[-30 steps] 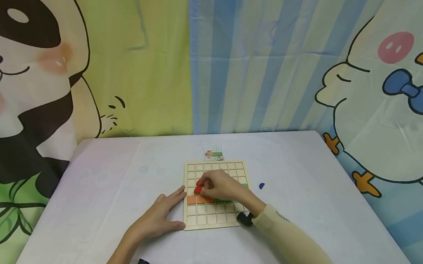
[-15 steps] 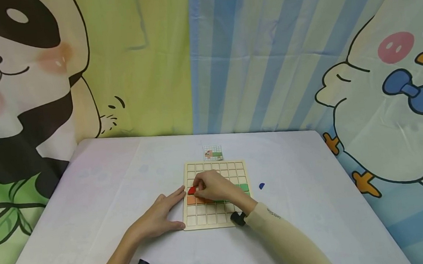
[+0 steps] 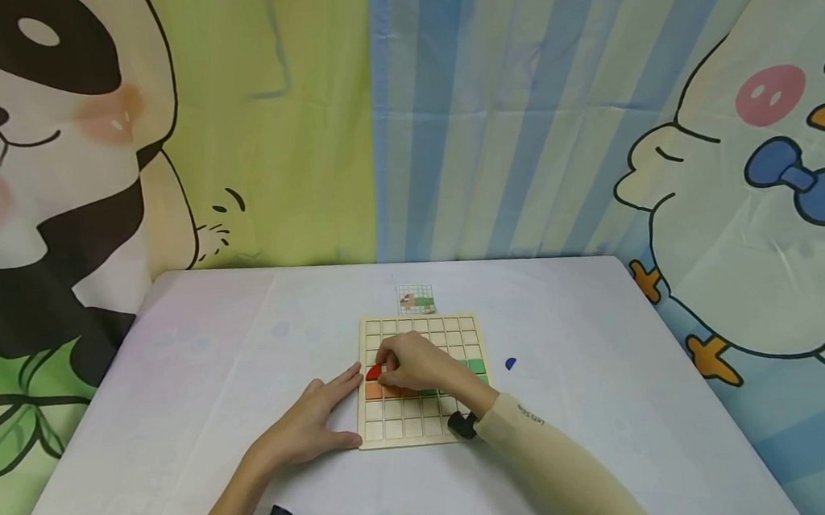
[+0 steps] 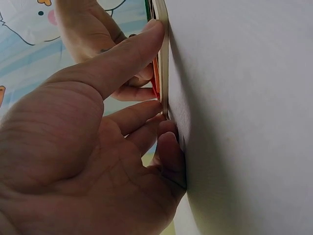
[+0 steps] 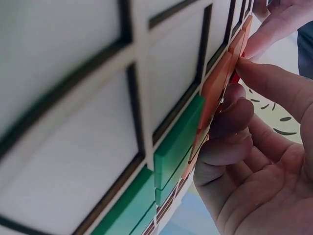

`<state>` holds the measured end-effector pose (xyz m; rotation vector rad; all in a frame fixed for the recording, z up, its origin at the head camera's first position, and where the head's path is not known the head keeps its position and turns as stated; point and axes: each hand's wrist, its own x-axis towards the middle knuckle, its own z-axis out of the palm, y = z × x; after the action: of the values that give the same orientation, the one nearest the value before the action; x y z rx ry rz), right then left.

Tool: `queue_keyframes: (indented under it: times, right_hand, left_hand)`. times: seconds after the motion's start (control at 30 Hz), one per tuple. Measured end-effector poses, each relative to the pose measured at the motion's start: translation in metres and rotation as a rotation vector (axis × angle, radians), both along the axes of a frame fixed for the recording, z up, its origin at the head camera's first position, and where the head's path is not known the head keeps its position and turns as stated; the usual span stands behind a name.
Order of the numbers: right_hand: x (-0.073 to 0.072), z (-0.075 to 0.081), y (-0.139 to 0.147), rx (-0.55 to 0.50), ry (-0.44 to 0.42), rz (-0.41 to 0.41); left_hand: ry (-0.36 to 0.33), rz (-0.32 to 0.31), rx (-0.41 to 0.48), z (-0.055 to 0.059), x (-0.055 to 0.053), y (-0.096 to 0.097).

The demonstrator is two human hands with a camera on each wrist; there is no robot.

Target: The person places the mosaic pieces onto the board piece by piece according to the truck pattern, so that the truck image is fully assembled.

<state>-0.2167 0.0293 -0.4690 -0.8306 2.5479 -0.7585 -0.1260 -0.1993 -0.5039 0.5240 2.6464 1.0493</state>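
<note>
In the head view a wooden grid board [image 3: 416,441] lies on the table, with orange tiles [image 3: 373,391] and green tiles [image 3: 475,366] in its squares. My right hand [image 3: 421,362] reaches over the board and pinches a small red piece [image 3: 374,372] with a rounded edge, at the leftmost column just above the orange row. The right wrist view has the thumb tip against the red piece [image 5: 235,77], the other fingers curled beneath. My left hand [image 3: 309,427] rests at the board's left edge, fingers extended, thumb and fingertips touching the side.
A small printed card [image 3: 416,298] with a coloured grid picture lies just beyond the board. Right of the board sits a small dark blue half-round piece [image 3: 511,363]. A curtain [image 3: 496,113] with cartoon animals hangs behind the white table [image 3: 570,318].
My right hand has moved slightly left across the board, bringing the red piece to the leftmost column; more green tile shows on the right. My left hand has stayed put.
</note>
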Motion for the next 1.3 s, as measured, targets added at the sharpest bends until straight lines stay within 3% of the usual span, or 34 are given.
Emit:
queue_keyframes:
  times: [0.53, 1.03, 1.3]
  right_hand:
    - [-0.001, 0.01, 0.015, -0.007, 0.014, -0.02]
    - [0.0, 0.015, 0.087, -0.029, 0.048, -0.124]
    - [0.001, 0.013, 0.123, -0.019, 0.035, -0.242]
  left_hand:
    - [0.001, 0.006, -0.01, 0.0, 0.0, 0.001]
    - [-0.039, 0.058, -0.035, -0.001, 0.002, 0.007]
    - [-0.022, 0.049, -0.032, -0.001, 0.002, 0.006]
